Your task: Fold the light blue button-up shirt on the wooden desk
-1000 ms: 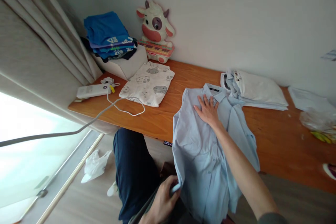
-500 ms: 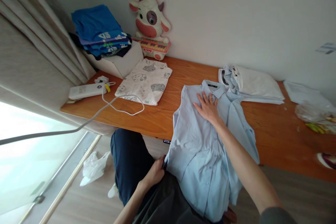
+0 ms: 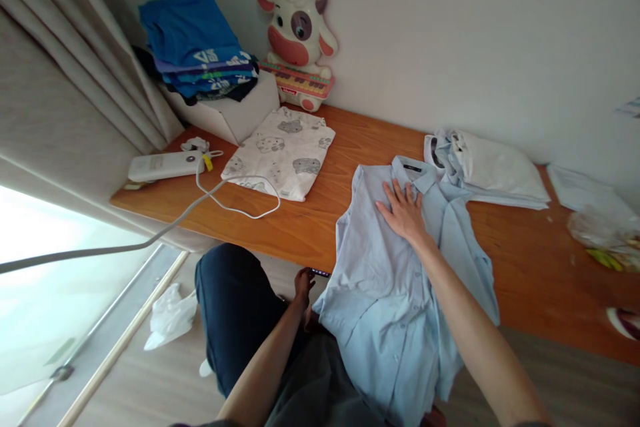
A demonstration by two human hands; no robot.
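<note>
A light blue button shirt (image 3: 385, 287) lies front up across the near edge of the wooden table (image 3: 345, 147), its lower half hanging over the edge toward my lap. My right hand (image 3: 404, 210) rests flat on the chest just below the collar, fingers spread. My left hand (image 3: 303, 283) is under the table edge at the shirt's left hem, fingers pointing up; whether it grips the cloth I cannot tell.
A folded white cloth with grey animal prints (image 3: 281, 152) lies left of the shirt. A white power bank (image 3: 163, 165) with its cable (image 3: 235, 197), a white box with stacked blue clothes (image 3: 200, 47), a cow toy keyboard (image 3: 297, 40), folded white shirts (image 3: 487, 167) and plastic bags (image 3: 603, 230) surround it.
My left hand let go of the shirt's lower hem and moved up to the left side near the table edge. The right hand stayed pressed on the chest.
</note>
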